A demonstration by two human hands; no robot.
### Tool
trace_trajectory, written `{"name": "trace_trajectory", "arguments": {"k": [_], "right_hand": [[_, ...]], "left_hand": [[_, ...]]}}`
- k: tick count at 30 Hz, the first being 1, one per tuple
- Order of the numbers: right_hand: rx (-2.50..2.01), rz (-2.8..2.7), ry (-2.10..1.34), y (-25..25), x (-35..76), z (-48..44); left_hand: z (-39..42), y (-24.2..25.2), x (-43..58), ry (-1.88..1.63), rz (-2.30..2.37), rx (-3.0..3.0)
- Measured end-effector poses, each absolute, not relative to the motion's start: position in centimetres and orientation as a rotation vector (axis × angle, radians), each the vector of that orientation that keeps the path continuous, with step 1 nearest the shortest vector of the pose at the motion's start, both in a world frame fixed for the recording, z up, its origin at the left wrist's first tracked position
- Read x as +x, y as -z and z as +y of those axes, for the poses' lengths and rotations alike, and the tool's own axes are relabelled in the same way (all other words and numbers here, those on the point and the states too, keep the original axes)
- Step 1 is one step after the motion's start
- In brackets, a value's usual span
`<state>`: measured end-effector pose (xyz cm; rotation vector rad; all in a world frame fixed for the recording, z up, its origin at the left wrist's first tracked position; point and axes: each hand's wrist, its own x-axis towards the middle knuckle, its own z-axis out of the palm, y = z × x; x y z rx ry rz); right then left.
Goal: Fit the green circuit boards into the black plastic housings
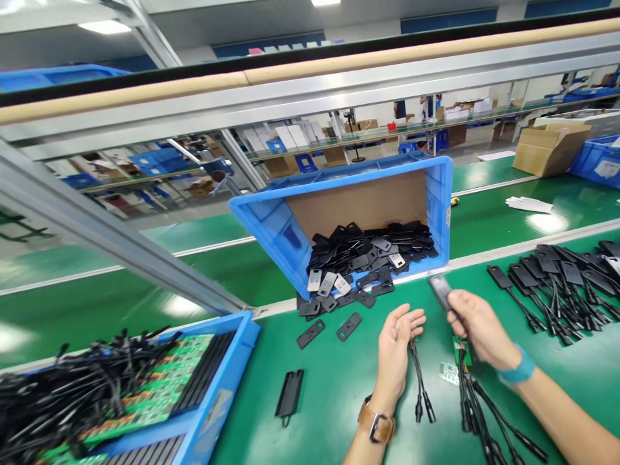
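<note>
One flat dark plate (440, 292) is pinched in the right hand (482, 330), thumb and fingers clamped on its near end, a little above the surface (334, 403) and near that surface's far edge; the left hand (396, 345) has its fingers stretched out and loosely apart, beside the upper end of a two-tailed black cable (421, 376) (whether they touch it, I cannot tell); below the right hand lie a green board (457, 352), partly covered, and a bundle of black cables (467, 400) whose tails run towards the near edge; the plate looks light, stiff and rather smooth, so a pinch on its two long edges should suit it, clear of the openings; the cable looks bendy, and a hold by its thicker connectors would probably spare the joint at the top; a blue tote (449, 206) tips its heap of similar plates (368, 252) over the far edge of the surface, with two loose plates (349, 326) in front; a black housing (289, 395) lies alone near the blue tray (227, 387); cabled pieces (571, 274) pile up towards the surface's far right corner.
</note>
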<state>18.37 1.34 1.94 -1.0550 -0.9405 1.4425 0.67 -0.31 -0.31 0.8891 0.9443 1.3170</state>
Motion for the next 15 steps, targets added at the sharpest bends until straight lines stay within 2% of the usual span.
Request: {"name": "trace_trajectory", "arguments": {"k": [6,11,15], "right_hand": [[-1.274,-0.765,-0.946,-0.4,26.6,5.6],[-1.412,-0.840,-0.942,1.5,29.0,7.1],[-1.553,-0.915,-0.752,1.5,30.0,7.1]], "left_hand": [[0.2,1.0,0.3,-1.402,1.024,0.830],[0.6,1.3,0.2,-1.419,1.067,0.830],[0.7,1.3,0.1,-1.430,1.066,0.819]]}}
